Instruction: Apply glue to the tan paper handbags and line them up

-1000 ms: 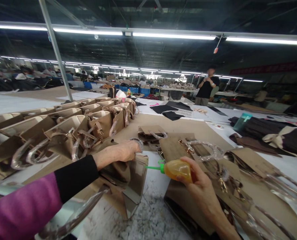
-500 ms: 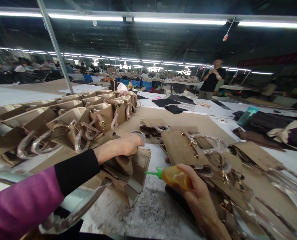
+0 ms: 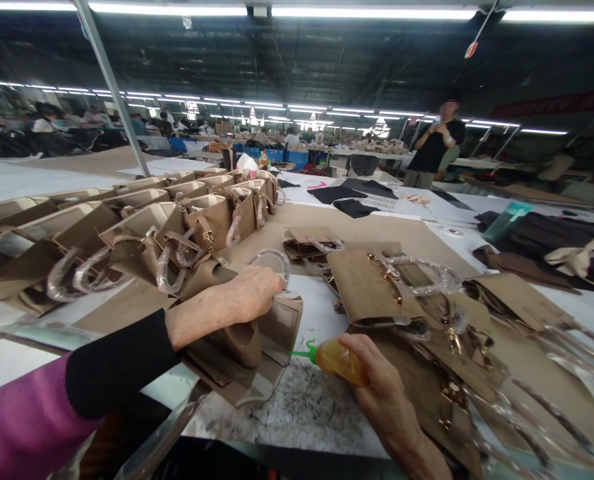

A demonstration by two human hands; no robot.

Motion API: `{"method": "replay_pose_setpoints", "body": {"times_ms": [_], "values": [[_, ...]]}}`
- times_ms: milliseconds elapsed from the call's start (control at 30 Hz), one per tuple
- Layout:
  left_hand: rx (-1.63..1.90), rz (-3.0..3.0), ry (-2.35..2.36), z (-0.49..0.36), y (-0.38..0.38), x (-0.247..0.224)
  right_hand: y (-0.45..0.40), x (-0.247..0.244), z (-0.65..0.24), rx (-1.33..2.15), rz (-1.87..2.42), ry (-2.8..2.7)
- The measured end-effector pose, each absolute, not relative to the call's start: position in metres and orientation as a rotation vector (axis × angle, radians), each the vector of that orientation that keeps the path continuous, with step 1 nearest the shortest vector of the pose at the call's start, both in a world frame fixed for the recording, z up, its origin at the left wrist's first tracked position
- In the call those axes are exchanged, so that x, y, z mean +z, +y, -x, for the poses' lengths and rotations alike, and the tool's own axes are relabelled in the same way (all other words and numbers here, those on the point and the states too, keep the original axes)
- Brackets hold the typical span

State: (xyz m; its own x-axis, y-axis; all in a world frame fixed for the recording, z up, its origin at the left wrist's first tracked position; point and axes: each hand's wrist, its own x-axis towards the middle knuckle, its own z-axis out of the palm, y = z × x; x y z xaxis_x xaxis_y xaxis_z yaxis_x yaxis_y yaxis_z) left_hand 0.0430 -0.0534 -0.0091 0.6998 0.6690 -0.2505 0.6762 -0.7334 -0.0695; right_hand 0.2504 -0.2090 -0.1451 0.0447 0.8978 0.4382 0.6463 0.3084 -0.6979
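My left hand (image 3: 249, 293) is closed on the upper part of a tan bag (image 3: 281, 327), which lies tilted near the table's front edge. A plastic-wrapped handle loop (image 3: 274, 257) rises behind that hand, and another wrapped handle hangs toward me below. My right hand (image 3: 377, 380) is wrapped round a squeeze bottle (image 3: 341, 361) of amber liquid. The bottle's green nozzle (image 3: 307, 352) points left, its tip at the right side of the held bag; whether it touches cannot be told.
Rows of tan bags (image 3: 217, 217) stand at the left. More bags (image 3: 371, 287) lie flat at the right, with wrapped handles. Dark cloth pieces (image 3: 337, 191) and a teal item (image 3: 507, 221) lie farther back. A person in black (image 3: 434, 147) stands beyond the table.
The bottle in my right hand has moved slightly down and left, its nozzle tip now beside the lower bag edge. My left forearm is lower; that hand keeps its hold. The view has shifted slightly.
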Motion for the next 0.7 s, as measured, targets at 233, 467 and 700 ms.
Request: {"method": "replay_pose_setpoints", "body": {"times_ms": [233, 467, 700], "values": [[-0.456, -2.885, 1.132, -0.023, -0.080, -0.023, -0.211, -0.146, -0.245, 0.449, 1.483, -1.557], [-0.193, -2.946, 1.399, 0.012, -0.111, -0.033, -0.207, -0.134, -0.239, 0.742, 1.574, -1.202], [-0.091, -2.771, 1.671, 0.036, -0.125, -0.011, -0.196, -0.124, -0.233, 0.716, 1.531, -1.193]]}}
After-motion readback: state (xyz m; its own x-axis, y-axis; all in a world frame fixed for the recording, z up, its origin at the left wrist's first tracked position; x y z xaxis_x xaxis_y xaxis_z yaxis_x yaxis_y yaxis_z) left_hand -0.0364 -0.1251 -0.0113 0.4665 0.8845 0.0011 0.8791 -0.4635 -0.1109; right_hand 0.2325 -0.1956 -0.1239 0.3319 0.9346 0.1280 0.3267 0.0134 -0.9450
